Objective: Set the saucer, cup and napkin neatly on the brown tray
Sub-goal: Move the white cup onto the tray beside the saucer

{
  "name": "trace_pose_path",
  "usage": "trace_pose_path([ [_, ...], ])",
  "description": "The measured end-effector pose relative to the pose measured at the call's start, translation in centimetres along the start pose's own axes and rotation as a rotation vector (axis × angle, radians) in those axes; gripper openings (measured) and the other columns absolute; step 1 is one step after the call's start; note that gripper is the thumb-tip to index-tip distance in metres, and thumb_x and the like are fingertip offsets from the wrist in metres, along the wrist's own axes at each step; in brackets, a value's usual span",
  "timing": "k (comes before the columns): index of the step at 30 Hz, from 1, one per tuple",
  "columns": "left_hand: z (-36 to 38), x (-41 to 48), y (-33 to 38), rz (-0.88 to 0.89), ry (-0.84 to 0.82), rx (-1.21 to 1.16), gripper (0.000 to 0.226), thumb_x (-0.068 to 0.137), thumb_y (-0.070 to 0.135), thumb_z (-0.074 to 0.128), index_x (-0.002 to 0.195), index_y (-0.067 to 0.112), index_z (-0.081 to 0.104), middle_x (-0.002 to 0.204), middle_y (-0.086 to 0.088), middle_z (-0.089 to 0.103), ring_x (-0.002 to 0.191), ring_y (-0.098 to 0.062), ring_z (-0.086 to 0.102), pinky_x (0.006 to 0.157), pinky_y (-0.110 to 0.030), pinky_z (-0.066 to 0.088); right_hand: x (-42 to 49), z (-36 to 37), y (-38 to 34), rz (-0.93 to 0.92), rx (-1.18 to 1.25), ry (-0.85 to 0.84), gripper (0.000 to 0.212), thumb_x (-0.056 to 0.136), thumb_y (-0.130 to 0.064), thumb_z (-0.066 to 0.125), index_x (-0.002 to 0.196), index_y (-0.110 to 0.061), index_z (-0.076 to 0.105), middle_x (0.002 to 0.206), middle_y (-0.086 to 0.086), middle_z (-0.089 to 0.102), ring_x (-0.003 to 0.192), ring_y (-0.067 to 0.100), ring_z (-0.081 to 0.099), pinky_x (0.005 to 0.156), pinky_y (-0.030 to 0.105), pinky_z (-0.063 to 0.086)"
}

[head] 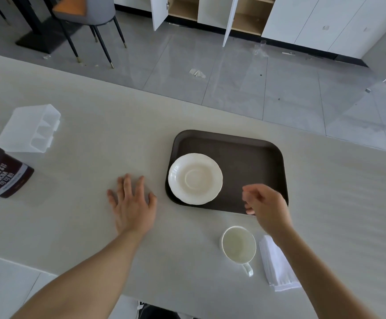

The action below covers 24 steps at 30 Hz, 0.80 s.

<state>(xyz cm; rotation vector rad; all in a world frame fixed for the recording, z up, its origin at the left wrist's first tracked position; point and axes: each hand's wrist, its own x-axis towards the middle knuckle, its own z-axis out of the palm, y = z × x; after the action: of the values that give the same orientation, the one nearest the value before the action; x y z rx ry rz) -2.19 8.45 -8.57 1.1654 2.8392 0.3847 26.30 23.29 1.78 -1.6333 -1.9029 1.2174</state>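
Far on my left I see a brown cocoa tin (2, 172) lying on its side on the pale table (100, 125). Just behind it sits a clear plastic box (29, 128), and the two look like they touch or nearly touch.

Next comes my left hand (133, 204). It lies flat on the table with its fingers spread wide, and it holds nothing. It is just left of the tray, not touching it.

The brown tray (254, 162) sits in the middle of the table. The white saucer (195, 178) is on the tray, at its left side. The saucer sits a bit over the tray's left rim, so it is not in the middle. The saucer has nothing on it. The right part of the tray is bare.

My right hand (266, 203) is over the near right corner of the tray. Its fingers are loosely curled and a little apart, and they grip nothing. The hand is blurry, so I cannot tell if it touches the tray.

Closer to me, on the table and off the tray, stands the white cup (239, 246). It is upright and empty, and its handle points toward me. Just right of the cup lies the folded white napkin (277, 268), also on the table. My right arm covers part of the napkin's far end. Cup and napkin are near each other but apart
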Motion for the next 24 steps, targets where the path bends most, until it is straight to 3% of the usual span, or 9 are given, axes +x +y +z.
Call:
trace_pose_path([
  [2, 0.1, 0.0, 0.0, -0.004, 0.003, -0.007, 0.054, 0.089, 0.036, 0.050, 0.141, 0.020, 0.046, 0.154, -0.015, 0.034, 0.148, -0.033, 0.019, 0.118, -0.058, 0.008, -3.8, -1.7, 1.2, -0.035, -0.098, 0.017, 0.015, 0.088, -0.031, 0.059, 0.075, -0.032, 0.067, 0.068, -0.012, 0.069, 0.058, 0.012, 0.065, 0.055, 0.026, 0.055],
  [5, 0.3, 0.0, 0.0, -0.011, 0.010, -0.014, 0.054, 0.089, 0.035, 0.051, 0.140, 0.020, 0.046, 0.154, -0.015, 0.034, 0.148, -0.033, 0.020, 0.118, -0.058, 0.008, -8.8, -2.9, 3.0, -0.044, -0.245, 0.019, 0.017, 0.081, -0.042, 0.071, 0.067, -0.038, 0.063, 0.074, -0.023, 0.068, 0.063, 0.003, 0.065, 0.052, 0.011, 0.046],
  [9, 0.4, 0.0, 0.0, -0.009, 0.021, -0.021, 0.053, 0.090, 0.035, 0.052, 0.141, 0.019, 0.046, 0.154, -0.016, 0.035, 0.148, -0.033, 0.020, 0.118, -0.059, 0.009, -12.6, -2.3, 4.8, -0.010, -0.328, -0.084, 0.036, 0.060, -0.055, 0.086, 0.083, -0.045, 0.060, 0.075, -0.018, 0.065, 0.067, 0.003, 0.063, 0.057, 0.012, 0.047],
  [12, 0.3, 0.0, -0.1, -0.006, 0.021, -0.026, 0.054, 0.091, 0.035, 0.051, 0.142, 0.019, 0.045, 0.154, -0.016, 0.034, 0.148, -0.033, 0.019, 0.118, -0.059, 0.009, -12.9, -1.3, 5.5, 0.013, -0.332, -0.142, 0.041, 0.063, -0.047, 0.088, 0.096, -0.034, 0.068, 0.081, -0.017, 0.066, 0.062, 0.002, 0.062, 0.061, 0.017, 0.049],
  [16, 0.3, 0.1, 0.0, 0.000, 0.021, -0.024, 0.056, 0.090, 0.040, 0.043, 0.142, 0.019, 0.044, 0.154, -0.016, 0.034, 0.148, -0.033, 0.019, 0.118, -0.059, 0.010, -12.5, -0.2, 5.7, -0.052, -0.337, -0.051, 0.014, 0.076, -0.030, 0.085, 0.081, -0.021, 0.075, 0.065, -0.015, 0.064, 0.056, -0.002, 0.056, 0.056, 0.012, 0.043],
  [19, 0.4, 0.1, 0.0, 0.002, 0.032, -0.031, 0.060, 0.087, 0.043, 0.036, 0.140, 0.018, 0.045, 0.154, -0.016, 0.035, 0.147, -0.034, 0.021, 0.117, -0.059, 0.010, -11.9, -0.2, 5.8, -0.102, -0.320, 0.007, 0.008, 0.081, -0.021, 0.081, 0.080, -0.019, 0.073, 0.063, -0.016, 0.061, 0.057, -0.006, 0.056, 0.054, 0.008, 0.041],
  [22, 0.4, 0.1, -0.1, 0.007, 0.042, -0.034, 0.061, 0.086, 0.043, 0.035, 0.140, 0.017, 0.046, 0.153, -0.017, 0.036, 0.147, -0.035, 0.022, 0.117, -0.060, 0.011, -10.9, -0.6, 6.1, -0.179, -0.289, 0.060, 0.008, 0.082, -0.014, 0.081, 0.082, -0.018, 0.074, 0.067, -0.010, 0.068, 0.061, 0.007, 0.064, 0.058, 0.017, 0.049],
  [24, 0.4, 0.0, -0.1, 0.005, 0.045, -0.032, 0.060, 0.086, 0.043, 0.035, 0.139, 0.017, 0.047, 0.153, -0.017, 0.036, 0.146, -0.035, 0.023, 0.117, -0.060, 0.011, -10.2, -0.9, 6.1, -0.225, -0.256, 0.100, 0.010, 0.081, -0.008, 0.082, 0.084, -0.015, 0.075, 0.071, -0.006, 0.071, 0.063, 0.013, 0.064, 0.061, 0.016, 0.047],
])
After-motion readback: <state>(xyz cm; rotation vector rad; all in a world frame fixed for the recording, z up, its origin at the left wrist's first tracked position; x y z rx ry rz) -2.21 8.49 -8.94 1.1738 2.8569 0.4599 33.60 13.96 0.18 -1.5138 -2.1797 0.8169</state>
